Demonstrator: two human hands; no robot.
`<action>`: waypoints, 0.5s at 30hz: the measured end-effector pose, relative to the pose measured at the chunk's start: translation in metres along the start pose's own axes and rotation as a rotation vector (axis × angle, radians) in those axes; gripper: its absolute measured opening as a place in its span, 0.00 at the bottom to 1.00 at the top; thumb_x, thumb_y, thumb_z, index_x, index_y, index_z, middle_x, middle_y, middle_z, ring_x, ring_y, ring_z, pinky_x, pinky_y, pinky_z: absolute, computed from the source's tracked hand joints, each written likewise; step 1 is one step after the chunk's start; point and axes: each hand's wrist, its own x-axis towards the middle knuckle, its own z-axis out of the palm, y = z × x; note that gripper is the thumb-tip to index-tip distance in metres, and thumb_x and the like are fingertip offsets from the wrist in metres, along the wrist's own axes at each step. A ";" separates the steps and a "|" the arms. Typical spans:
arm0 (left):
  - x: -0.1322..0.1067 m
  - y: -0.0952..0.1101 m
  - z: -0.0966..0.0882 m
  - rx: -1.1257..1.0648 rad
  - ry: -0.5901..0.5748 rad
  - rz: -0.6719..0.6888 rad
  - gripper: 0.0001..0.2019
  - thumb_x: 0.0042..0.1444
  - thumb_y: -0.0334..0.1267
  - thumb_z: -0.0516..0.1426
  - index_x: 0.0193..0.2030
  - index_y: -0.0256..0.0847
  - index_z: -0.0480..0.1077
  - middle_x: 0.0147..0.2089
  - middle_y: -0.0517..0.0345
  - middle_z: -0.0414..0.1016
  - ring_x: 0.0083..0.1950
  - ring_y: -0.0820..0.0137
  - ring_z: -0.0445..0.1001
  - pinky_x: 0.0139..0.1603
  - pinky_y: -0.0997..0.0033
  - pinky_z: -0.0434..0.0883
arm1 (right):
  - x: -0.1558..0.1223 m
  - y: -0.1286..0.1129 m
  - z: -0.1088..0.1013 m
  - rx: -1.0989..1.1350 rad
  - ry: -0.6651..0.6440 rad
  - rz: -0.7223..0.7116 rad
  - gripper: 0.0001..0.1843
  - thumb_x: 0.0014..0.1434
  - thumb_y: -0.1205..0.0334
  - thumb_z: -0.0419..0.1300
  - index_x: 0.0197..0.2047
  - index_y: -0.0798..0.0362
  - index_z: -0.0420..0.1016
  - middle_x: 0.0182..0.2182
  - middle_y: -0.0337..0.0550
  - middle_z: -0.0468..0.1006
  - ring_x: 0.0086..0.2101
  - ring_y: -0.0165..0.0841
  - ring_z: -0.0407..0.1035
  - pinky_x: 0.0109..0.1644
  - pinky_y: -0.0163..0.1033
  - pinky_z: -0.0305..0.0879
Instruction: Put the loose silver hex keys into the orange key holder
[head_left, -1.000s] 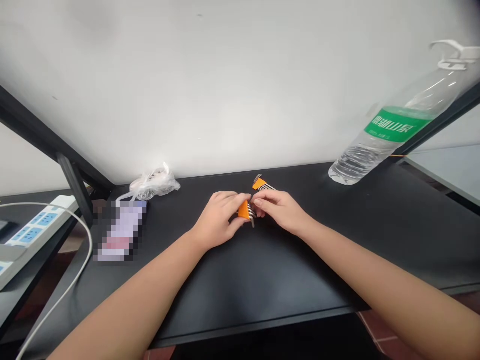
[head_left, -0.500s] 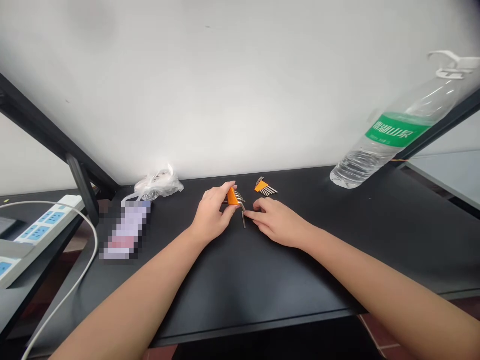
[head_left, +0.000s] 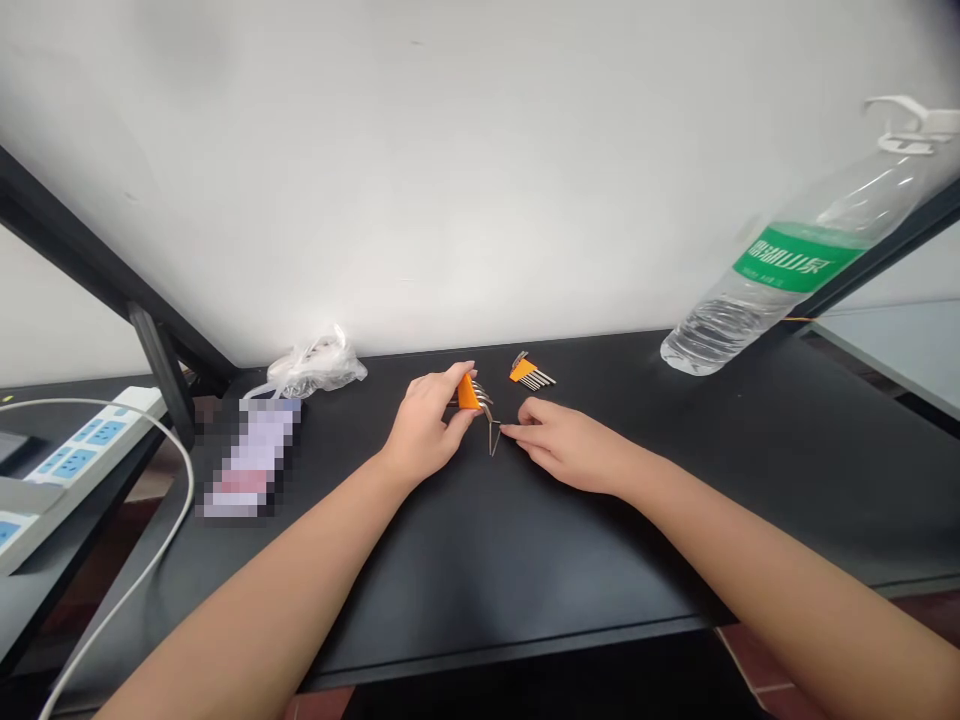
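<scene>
An orange hex key holder (head_left: 469, 392), with several bent silver hex keys sticking out of it, is gripped between the thumb and fingers of my left hand (head_left: 424, 425). Just in front of it a loose hex key (head_left: 492, 438) is tilted up from the black table, its lower end near the surface. The fingertips of my right hand (head_left: 566, 445) are closed at the upper, bent end of this key; the thumb is partly hidden. Behind my right hand lies a second orange holder (head_left: 525, 370) with several hex keys in it.
A large water bottle (head_left: 765, 280) with a green label stands at the back right against the wall. On the left are a clear plastic bag (head_left: 319, 365), a blurred-out phone-like object (head_left: 251, 460), a white cable (head_left: 176, 530) and a power strip (head_left: 90, 450). A black table (head_left: 517, 580) lies beneath.
My right hand has shifted slightly to the right, away from the held holder. The loose hex key, lying flat before, now tilts up at my right fingertips. My left hand stays put.
</scene>
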 end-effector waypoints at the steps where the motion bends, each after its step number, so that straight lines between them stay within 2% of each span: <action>1: 0.000 0.000 0.000 0.004 -0.002 0.005 0.27 0.66 0.37 0.59 0.70 0.48 0.59 0.61 0.53 0.76 0.57 0.61 0.76 0.65 0.51 0.71 | -0.001 0.001 -0.001 0.026 -0.003 0.004 0.19 0.72 0.62 0.52 0.57 0.45 0.81 0.45 0.47 0.74 0.36 0.34 0.70 0.43 0.42 0.71; 4: 0.000 -0.001 0.000 0.011 -0.005 0.011 0.27 0.67 0.37 0.59 0.70 0.48 0.59 0.62 0.55 0.77 0.57 0.62 0.75 0.65 0.52 0.70 | 0.002 0.006 0.001 0.067 0.066 0.030 0.15 0.71 0.60 0.55 0.52 0.47 0.82 0.45 0.47 0.74 0.36 0.34 0.72 0.45 0.42 0.71; 7: 0.000 -0.001 0.001 0.011 -0.016 0.023 0.27 0.66 0.37 0.59 0.71 0.48 0.59 0.62 0.54 0.76 0.58 0.62 0.76 0.65 0.53 0.70 | 0.012 0.009 0.009 0.035 0.142 0.054 0.17 0.71 0.59 0.56 0.58 0.46 0.79 0.47 0.47 0.74 0.38 0.35 0.72 0.46 0.42 0.71; 10: 0.000 -0.001 0.001 0.015 -0.034 0.036 0.28 0.66 0.35 0.59 0.71 0.48 0.58 0.62 0.53 0.76 0.59 0.61 0.76 0.64 0.53 0.71 | 0.021 0.007 0.018 -0.058 0.124 0.018 0.18 0.70 0.62 0.56 0.59 0.42 0.79 0.50 0.48 0.73 0.41 0.36 0.72 0.47 0.42 0.69; 15: 0.001 0.002 0.001 0.003 -0.083 0.044 0.29 0.65 0.35 0.59 0.71 0.48 0.58 0.63 0.53 0.76 0.60 0.62 0.76 0.64 0.54 0.72 | 0.021 0.002 0.011 -0.226 0.098 0.033 0.15 0.69 0.65 0.55 0.49 0.46 0.84 0.49 0.49 0.75 0.42 0.37 0.71 0.46 0.42 0.66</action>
